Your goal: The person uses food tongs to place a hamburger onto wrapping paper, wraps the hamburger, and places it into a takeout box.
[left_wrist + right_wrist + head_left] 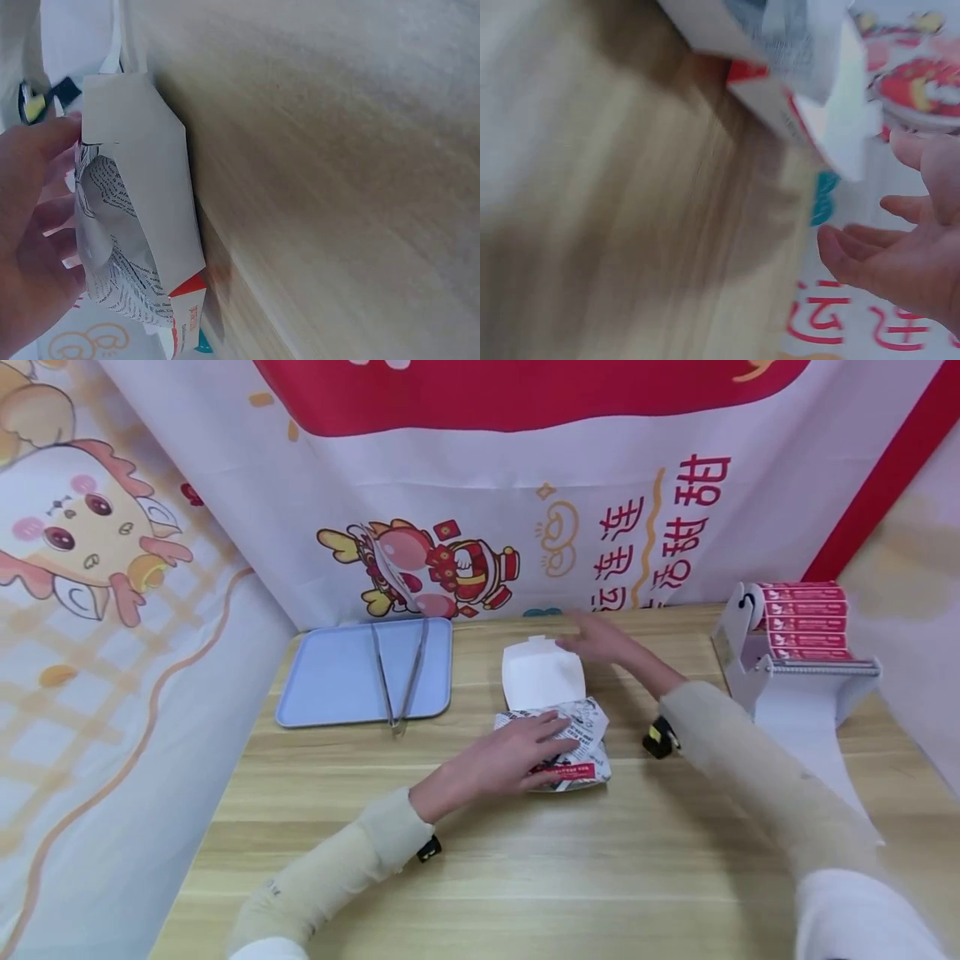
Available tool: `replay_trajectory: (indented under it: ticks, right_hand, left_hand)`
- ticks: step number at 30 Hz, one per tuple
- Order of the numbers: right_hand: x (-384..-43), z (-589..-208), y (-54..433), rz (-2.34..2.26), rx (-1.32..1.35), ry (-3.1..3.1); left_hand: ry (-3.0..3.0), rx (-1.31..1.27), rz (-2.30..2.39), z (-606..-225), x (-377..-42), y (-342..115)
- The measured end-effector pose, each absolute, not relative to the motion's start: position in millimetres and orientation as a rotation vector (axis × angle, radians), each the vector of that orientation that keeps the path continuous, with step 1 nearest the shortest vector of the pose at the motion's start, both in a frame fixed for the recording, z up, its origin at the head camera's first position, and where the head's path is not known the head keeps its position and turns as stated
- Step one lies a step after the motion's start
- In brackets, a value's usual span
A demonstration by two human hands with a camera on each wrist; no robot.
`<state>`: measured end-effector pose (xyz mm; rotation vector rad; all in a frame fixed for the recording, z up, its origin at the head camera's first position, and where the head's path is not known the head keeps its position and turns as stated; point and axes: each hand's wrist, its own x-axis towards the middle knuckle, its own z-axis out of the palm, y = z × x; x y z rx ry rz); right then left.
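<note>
A takeout box with its white lid (543, 675) folded back lies on the table, and a newsprint-patterned wrapped packet (591, 724) with a red label fills its base. My left hand (513, 758) rests over the packet with spread, fairly straight fingers. In the left wrist view the thumb lies at the corner of the white box wall (154, 165), beside the crumpled paper (112, 240). Beyond the box, my right hand (600, 639) hovers by the lid's far right corner, blurred. The right wrist view shows its fingers (889, 281) loosely spread, holding nothing, apart from the lid (844, 112).
A blue tray (330, 677) with metal tongs (408, 681) across it sits at the back left. To the right stands a dispenser (821, 670) with a roll of red labels (806, 614), its backing strip (806, 743) trailing forward. A printed curtain (480, 468) hangs behind the table.
</note>
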<state>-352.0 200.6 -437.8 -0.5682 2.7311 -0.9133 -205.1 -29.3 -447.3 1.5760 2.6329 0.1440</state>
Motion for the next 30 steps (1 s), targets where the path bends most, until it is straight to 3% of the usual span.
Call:
replay_trajectory:
  ticks: [5,14,22,30]
  right_hand:
    - [-376,-451,196,-0.951,-0.419,2.650]
    - [-373,-441,195,-1.192,-0.547,2.614]
    - [-350,-413,201,-1.413,-0.768,2.197]
    - [-313,-396,199,-1.166,-0.881,2.324]
  left_hand:
    - [2.645,1.556,0.154,-450,-207,-24]
    - [2.667,1.483,0.216,-451,-210,-22]
    - [2.652,1.448,0.249,-453,-210,-25]
    - [2.661,1.492,0.208,-453,-208,-26]
